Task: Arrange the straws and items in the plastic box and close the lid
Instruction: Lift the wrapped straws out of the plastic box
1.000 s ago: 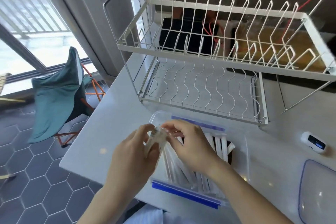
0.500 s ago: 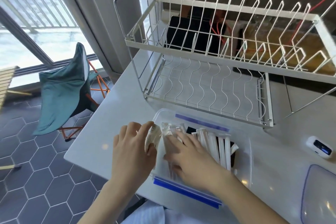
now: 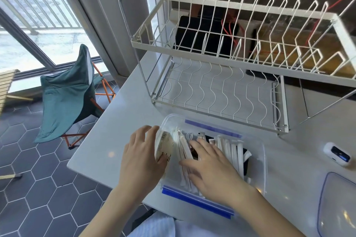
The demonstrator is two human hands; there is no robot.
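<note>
**Left hand grips a packet at the box wall, right hand lies flat on the straws**

Left hand (image 3: 142, 157) grasps a pale packet (image 3: 163, 145) with printed marks, fingers curled over its top edge and thumb under it. The packet stands tilted at the left end of the plastic box (image 3: 263, 161), just inside the wall as far as one can see. The right hand (image 3: 210, 167) is spread open, palm down, and holds nothing; its fingers press on the wrapped straws (image 3: 234, 150) that lie in a row inside the box. Some dark item shows under the straws, but what it is cannot be told.

The box sits on the white bench (image 3: 123, 121), near its front edge, with blue strips on its near and far rims. The lid (image 3: 336, 206) lies apart on the bench at the right. A small white device (image 3: 336, 153) rests beyond the lid. Behind the box stands a white wire dish rack (image 3: 221, 59).
</note>
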